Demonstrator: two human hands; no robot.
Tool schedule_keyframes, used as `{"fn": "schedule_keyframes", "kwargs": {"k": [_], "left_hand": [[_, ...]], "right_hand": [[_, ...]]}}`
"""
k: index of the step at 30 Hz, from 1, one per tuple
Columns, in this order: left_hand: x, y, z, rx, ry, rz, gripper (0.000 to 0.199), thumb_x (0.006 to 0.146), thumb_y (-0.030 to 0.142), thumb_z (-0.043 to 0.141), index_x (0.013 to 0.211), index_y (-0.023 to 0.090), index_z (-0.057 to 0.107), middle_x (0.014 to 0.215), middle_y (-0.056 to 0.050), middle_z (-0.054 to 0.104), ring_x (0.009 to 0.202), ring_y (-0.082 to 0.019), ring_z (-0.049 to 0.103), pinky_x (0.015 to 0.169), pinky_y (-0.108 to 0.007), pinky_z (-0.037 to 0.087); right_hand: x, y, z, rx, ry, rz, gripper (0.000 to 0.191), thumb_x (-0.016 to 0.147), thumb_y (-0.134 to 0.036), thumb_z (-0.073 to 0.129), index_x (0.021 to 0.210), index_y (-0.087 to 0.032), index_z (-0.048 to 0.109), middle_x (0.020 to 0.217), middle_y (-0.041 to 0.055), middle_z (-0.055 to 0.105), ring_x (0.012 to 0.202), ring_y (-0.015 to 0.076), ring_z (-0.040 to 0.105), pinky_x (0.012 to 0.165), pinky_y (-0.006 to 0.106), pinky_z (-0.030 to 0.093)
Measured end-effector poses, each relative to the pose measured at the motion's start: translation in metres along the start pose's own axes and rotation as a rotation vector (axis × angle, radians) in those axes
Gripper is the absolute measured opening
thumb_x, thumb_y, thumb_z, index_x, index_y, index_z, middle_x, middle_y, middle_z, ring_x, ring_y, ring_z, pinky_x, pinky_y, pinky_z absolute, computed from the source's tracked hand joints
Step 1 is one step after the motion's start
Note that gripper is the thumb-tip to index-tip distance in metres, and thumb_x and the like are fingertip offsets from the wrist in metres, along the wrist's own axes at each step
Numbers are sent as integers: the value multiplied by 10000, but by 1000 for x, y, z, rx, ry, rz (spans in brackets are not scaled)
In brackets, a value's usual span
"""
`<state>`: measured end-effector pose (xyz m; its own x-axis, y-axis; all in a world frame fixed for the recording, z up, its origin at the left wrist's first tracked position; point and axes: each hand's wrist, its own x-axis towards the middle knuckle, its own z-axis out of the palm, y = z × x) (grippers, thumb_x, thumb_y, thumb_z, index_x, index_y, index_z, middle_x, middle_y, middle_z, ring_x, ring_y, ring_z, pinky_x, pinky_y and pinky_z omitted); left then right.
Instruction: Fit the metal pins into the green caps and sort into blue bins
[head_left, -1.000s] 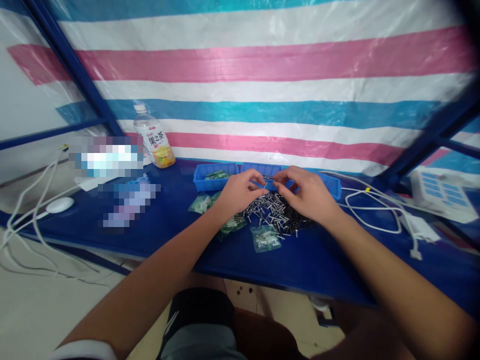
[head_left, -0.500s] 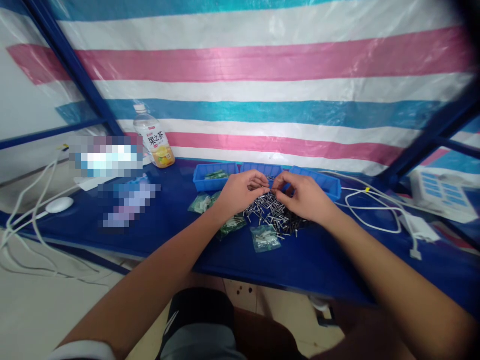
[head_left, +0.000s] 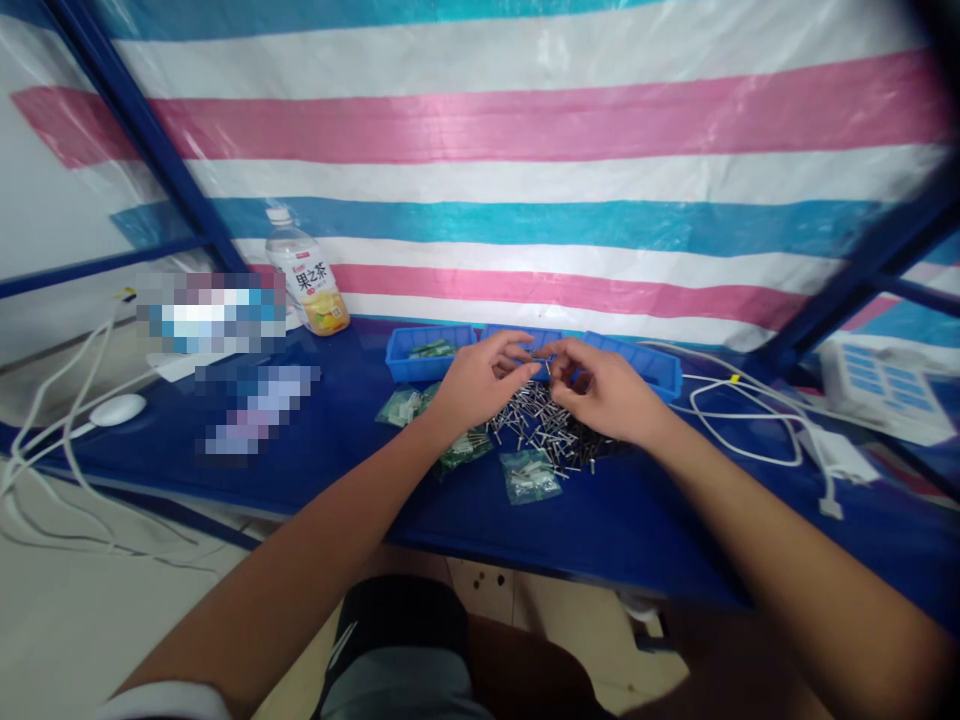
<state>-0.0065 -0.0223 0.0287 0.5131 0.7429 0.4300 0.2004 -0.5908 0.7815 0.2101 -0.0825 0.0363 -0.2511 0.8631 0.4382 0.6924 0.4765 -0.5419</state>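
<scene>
My left hand [head_left: 486, 380] hovers over the near-left part of a heap of small silver metal pins [head_left: 541, 420]; its thumb and fingers are apart and nothing shows between them. Facing it, my right hand [head_left: 607, 388] has thumb and fingers drawn together, with a slim metal pin [head_left: 548, 368] at their tips. Both hands are above the heap, close to each other. Beside the heap lie small clear bags with pins and whitish pieces: one bag [head_left: 531, 476] in front, others, such as a greenish bag [head_left: 401, 407], to the left, partly covered by my left wrist.
Three blue bins stand in a row behind the heap; the left bin [head_left: 397, 368] has greenish bags in it. A drink bottle [head_left: 309, 280] stands at the back left. White cables [head_left: 712, 425] and a power strip [head_left: 889, 390] are at the right. Blurred-out items lie at the left.
My left hand's fingers have parted and drawn slightly away from my right fingertips. A metal pin now shows at the right fingertips. The heap and bags look the same.
</scene>
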Motion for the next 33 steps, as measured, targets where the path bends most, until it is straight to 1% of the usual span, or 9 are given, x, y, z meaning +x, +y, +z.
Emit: {"fn": "schedule_keyframes", "kwargs": {"k": [4,7,15,19,23,25,28,30,33], "left_hand": [[-2,3,-1,24,-85,-13,321,1028,397,618,1269,221,736,936,-77,829,751,-199,767,737,-358,623],[-2,2,0,13,-118,-7,323,1039,336,578,1284,216,750,967,-71,839,755,-185,776,758,-346,633],[1,-6,3,-99,-99,-15,320,971,295,682,1269,214,766,1247,-105,811,1114,-243,788,1010,-418,642],[2,-9,2,-121,-88,-21,275,942,238,677,1205,209,754,1174,-99,824,1069,-230,797,994,-413,651],[3,-12,0,-53,-40,-28,70,906,227,699,962,202,731,1180,-92,801,1019,-216,799,938,-373,648],[3,-14,0,-42,12,-47,87,880,259,752,904,197,696,1210,-94,782,988,-213,801,891,-355,647],[3,-15,-1,-34,31,-75,181,865,318,806,942,208,684,1056,-77,797,908,-216,800,817,-354,642],[3,-15,-1,-33,10,-62,184,872,320,808,975,215,697,964,-65,803,914,-223,795,840,-370,643],[3,-13,0,-43,-21,-27,159,883,293,795,1004,216,725,1010,-72,818,967,-225,790,920,-395,644]], "right_hand": [[1,0,-3,-96,94,-29,166,899,-209,626,1046,-243,695,903,35,752,741,191,690,698,366,561],[0,0,-3,-93,123,-44,71,940,-270,644,984,-247,693,949,51,768,789,203,706,697,368,573],[0,2,0,-48,77,-50,92,921,-285,700,1007,-253,707,977,50,772,809,199,708,711,381,589],[0,-1,0,-32,43,-56,96,941,-291,697,1024,-260,736,1015,48,783,818,194,715,708,375,592],[-1,-2,-2,-44,77,-46,105,984,-324,659,964,-260,740,1000,49,787,805,198,717,703,373,586],[-1,-1,-3,-53,100,-35,116,988,-327,652,970,-258,744,993,54,787,814,208,722,708,378,587],[-1,2,-4,-66,132,-26,109,981,-303,654,1000,-256,751,987,59,784,839,223,727,725,385,588],[0,3,-4,-79,138,-44,109,977,-287,651,1015,-255,749,985,59,777,844,223,726,732,383,586],[0,4,-2,-91,113,-76,120,970,-271,646,1038,-249,743,994,61,768,842,214,724,726,368,580]]}}
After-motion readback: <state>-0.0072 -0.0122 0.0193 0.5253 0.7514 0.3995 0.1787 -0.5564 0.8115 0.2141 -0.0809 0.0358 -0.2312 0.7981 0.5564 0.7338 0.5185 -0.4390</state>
